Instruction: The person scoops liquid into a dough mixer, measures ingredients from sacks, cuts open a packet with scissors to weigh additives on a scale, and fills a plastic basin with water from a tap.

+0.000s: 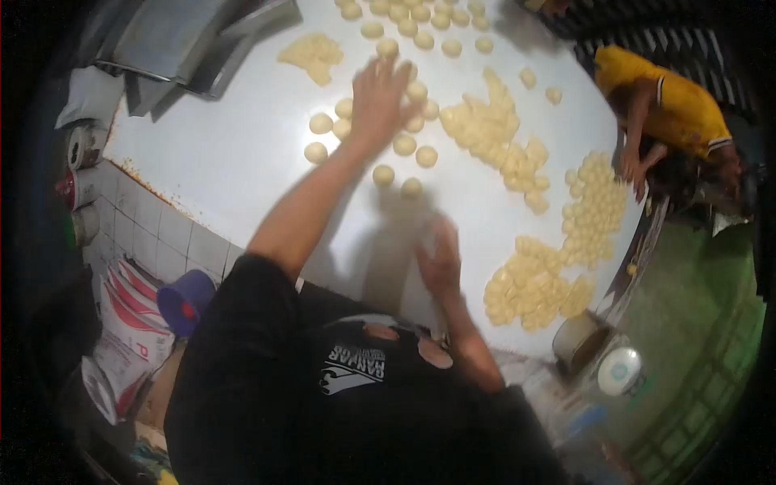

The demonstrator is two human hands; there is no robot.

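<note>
My left hand (380,101) reaches out over a cluster of round dough balls (404,145) on the white table (267,162). Its fingers are spread and slightly blurred, over or touching the far balls; what lies under the palm is hidden. Nearer to my body, my right hand (440,257) hovers low by the table's front edge, fingers loosely apart and smeared a little, with nothing visible in it. A dough ball (411,187) sits just beyond its fingertips. Right of the cluster lies a strip of cut dough pieces (485,121).
Many dough balls (420,14) fill the far side. Flat dough (311,56) lies near metal trays (174,40). More dough pieces (529,283) lie at right, near a metal pot (578,339). A person in a yellow shirt (671,101) works at the right edge. A purple bucket (186,301) stands lower left.
</note>
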